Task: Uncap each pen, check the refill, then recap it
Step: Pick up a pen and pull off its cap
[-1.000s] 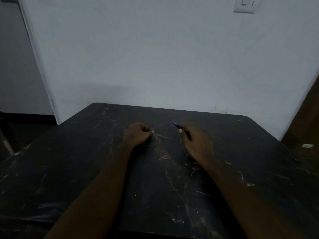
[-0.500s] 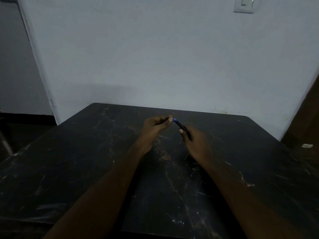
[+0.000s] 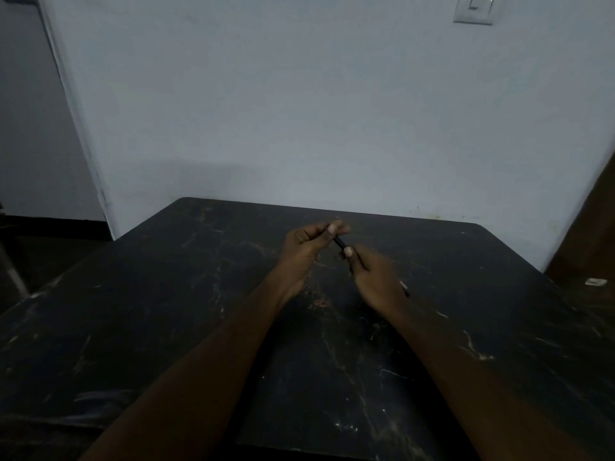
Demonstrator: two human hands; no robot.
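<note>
A thin dark pen [image 3: 340,242] is held between both hands above the far middle of the black table [image 3: 166,311]. My right hand [image 3: 372,277] grips its near part, thumb on top, and the pen's tail pokes out past the wrist. My left hand [image 3: 307,247] has its fingertips pinched around the pen's far end, which hides the blue tip and cap. Whether the cap is on or off cannot be told in this dim light.
The table is dark marble with pale veins, and its far edge meets a white wall [image 3: 332,111]. A wall switch [image 3: 474,10] is at the upper right. A small white object [image 3: 595,281] lies on the dark floor to the right.
My left hand rose from the table, came right and closed its fingertips over the pen's blue far end. My right hand stayed nearly still with the pen.
</note>
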